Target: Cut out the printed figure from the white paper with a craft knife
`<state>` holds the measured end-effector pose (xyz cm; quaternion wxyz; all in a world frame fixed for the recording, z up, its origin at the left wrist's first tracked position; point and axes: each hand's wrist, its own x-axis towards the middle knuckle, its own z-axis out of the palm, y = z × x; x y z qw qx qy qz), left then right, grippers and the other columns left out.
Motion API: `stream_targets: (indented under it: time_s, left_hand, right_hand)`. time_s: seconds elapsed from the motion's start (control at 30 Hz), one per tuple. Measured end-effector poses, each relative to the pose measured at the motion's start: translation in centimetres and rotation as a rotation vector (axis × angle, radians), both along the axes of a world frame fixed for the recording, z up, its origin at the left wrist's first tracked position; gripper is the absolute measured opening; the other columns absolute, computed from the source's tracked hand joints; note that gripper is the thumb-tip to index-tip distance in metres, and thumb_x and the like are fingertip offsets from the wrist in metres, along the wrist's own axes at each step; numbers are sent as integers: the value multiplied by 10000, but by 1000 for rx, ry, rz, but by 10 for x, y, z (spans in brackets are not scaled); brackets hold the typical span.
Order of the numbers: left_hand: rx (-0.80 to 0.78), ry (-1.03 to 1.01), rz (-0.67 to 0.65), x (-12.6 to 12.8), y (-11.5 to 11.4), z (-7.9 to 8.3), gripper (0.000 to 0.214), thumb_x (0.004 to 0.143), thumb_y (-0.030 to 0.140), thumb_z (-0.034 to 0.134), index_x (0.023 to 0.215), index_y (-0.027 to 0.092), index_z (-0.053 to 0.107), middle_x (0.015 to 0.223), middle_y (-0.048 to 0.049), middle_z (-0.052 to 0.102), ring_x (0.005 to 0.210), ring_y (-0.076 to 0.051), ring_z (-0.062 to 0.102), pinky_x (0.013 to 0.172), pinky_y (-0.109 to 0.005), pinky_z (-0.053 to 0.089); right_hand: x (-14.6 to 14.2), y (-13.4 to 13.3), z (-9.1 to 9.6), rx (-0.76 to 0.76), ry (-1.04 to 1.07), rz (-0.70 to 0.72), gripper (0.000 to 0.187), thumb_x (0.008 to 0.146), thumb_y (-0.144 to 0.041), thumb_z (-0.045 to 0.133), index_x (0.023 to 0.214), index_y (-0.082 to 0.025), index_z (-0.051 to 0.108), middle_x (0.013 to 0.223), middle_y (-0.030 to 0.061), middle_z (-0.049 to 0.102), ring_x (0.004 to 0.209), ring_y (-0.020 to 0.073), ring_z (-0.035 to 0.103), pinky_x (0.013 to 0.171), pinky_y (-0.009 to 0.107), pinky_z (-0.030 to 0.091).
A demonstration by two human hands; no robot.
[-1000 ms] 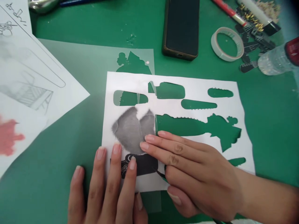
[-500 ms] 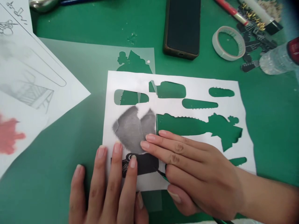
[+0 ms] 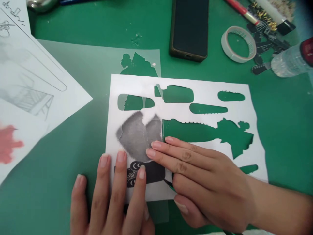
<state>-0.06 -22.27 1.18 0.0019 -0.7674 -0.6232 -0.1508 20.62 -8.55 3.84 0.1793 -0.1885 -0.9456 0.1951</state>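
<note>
A white paper sheet [image 3: 205, 112] with several cut-out openings lies under both hands. Near its lower left is a black piece [image 3: 156, 173] with pale curled line patterns. My left hand [image 3: 110, 199] rests with fingers spread at the sheet's lower left, its index fingertip touching the black piece. My right hand [image 3: 205, 179] has some fingers stretched over the sheet and the others curled toward the thumb around a thin dark tool [image 3: 168, 183]. The tool's tip meets the right end of the black piece; most of its shaft is hidden. Above sits a grey smudged patch [image 3: 133, 133].
A translucent sheet [image 3: 97, 55] lies partly under the white paper. Drawn-on papers [image 3: 46, 81] cover the left. Toward the back are a phone [image 3: 188, 29], a tape roll [image 3: 226, 47], a clear bottle [image 3: 285, 62], a red pencil [image 3: 241, 11] and black cut pieces [image 3: 261, 47].
My left index finger has shifted slightly right on the black piece, showing more of its curled pattern. The right hand is nearly still. The whole view has shifted a little.
</note>
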Motion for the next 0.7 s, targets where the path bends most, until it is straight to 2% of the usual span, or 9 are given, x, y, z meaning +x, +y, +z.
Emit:
stream_targets:
  time_s: [0.13,0.33,0.43,0.53,0.7]
  left_hand:
    - [-18,9,-40,-4,2,4,635,989,305,546,1581,79,506,1787,-249,283,1708,-380,200,1389,-600,121]
    - [-66,18,-50,-5,4,8,564,1039,322,549,1559,103,526,1790,-234,289,1714,-378,171,1394,-578,97]
    - [-38,34,-16,-4,4,9,539,1057,290,547,1566,117,522,1780,-211,328,1700,-380,227,1387,-584,145]
    - [-23,86,9,-4,5,11,520,1069,263,536,1573,137,520,1777,-174,350,1677,-378,298,1376,-581,208]
    - [-28,178,10,-4,8,15,522,1077,249,492,1589,147,514,1766,-152,373,1645,-387,371,1320,-612,333]
  right_hand:
    - [-1,1,1,9,11,-2,333,1122,-300,479,1013,-180,770,1485,109,688,1483,228,604,1319,382,470]
    - [-4,3,-3,88,64,-13,320,1120,-256,502,1064,-137,794,1407,104,745,1398,223,681,1278,360,507]
    - [-6,3,-9,142,160,-13,302,1093,-196,523,1035,-100,804,1322,112,792,1296,241,751,1224,377,569]
    - [-8,3,-15,189,228,-23,301,1071,-149,519,1091,-57,804,1266,123,812,1225,245,788,1175,378,613]
    - [-8,4,-19,231,240,-24,329,1078,-139,492,1070,-71,814,1257,110,816,1224,240,788,1171,378,618]
